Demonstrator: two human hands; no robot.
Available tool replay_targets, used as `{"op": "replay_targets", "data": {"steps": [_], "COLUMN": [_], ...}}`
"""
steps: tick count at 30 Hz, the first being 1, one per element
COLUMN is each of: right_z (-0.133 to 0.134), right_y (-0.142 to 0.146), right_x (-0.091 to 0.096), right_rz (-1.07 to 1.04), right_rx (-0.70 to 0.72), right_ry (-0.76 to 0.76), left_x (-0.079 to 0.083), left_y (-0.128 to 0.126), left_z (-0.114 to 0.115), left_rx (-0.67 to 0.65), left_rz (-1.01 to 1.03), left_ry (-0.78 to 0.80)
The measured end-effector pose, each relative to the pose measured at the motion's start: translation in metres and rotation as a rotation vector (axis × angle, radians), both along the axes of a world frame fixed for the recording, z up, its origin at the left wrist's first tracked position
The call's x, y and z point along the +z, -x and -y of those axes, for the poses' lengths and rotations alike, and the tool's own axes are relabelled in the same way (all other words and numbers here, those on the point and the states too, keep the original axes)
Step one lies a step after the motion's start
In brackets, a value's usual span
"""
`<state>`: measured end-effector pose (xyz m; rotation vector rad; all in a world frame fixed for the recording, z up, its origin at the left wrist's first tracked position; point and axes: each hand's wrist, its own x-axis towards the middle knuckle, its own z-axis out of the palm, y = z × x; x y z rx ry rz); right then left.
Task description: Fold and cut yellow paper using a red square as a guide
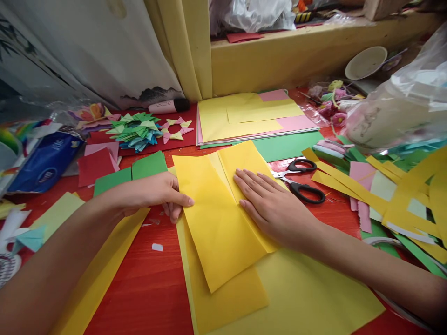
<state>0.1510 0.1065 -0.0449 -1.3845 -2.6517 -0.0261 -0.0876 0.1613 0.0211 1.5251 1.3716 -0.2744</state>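
L hand (157, 191) is curling nearly closed, thumb on top, pinching the L edge of the creased yellow sheet (216, 218); R hand (270, 207) is lying flat, palm down, fingers straight & close together, pressing the sheet's R part just beside the crease, gripping nothing. The sheet is lying btwn both hands, overlapping a deep-yellow piece (237, 298) underneath. By its look it's prob. weighing next to nothing, bending easily, taking a crease well, yet risking tears or stray dents if tugged; edges & corners are likely offering the best hold, w/ a flat palm steadying the rest. Below, a pale yellow sheet (314, 288) is covering some of the red tabletop (150, 284). Taking the creased sheet as clock ctr: scissors (296, 187) are lying at 2, near the R hand; paper strips (349, 185) are piling up at 3; green squares (150, 164) are sitting at 10, folded green stars (134, 128) btwn 10 & 11, a paper stack (247, 107) btwn 12 & 1. Farther out, a bagged tub (387, 111) is standing at 2, a yellow curtain (197, 46) is hanging btwn 11 & 12, and a ledge (296, 63) is running along at 1.
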Motion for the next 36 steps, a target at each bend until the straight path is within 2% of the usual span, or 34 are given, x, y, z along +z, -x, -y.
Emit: {"op": "replay_targets", "data": {"steps": [25,28,31,34,36], "right_z": [-0.001,-0.002,-0.002,-0.002,-0.002], "right_y": [-0.001,-0.002,-0.003,-0.003,-0.003], "right_x": [0.000,0.003,0.009,0.013,0.012], "right_rz": [-0.049,-0.153,-0.253,-0.226,-0.191], "right_rx": [-0.002,-0.043,-0.040,0.004,0.031], "right_ry": [0.014,-0.020,-0.084,-0.036,0.024], "left_x": [0.002,-0.001,-0.005,-0.008,-0.007], "left_y": [0.003,0.003,0.004,0.005,0.006], "left_z": [0.000,-0.002,-0.006,-0.008,-0.008], "left_rx": [-0.042,0.052,0.204,0.294,0.309], "left_rz": [-0.033,0.023,0.088,0.140,0.178], "left_ry": [-0.017,-0.063,-0.207,-0.362,-0.403]}}
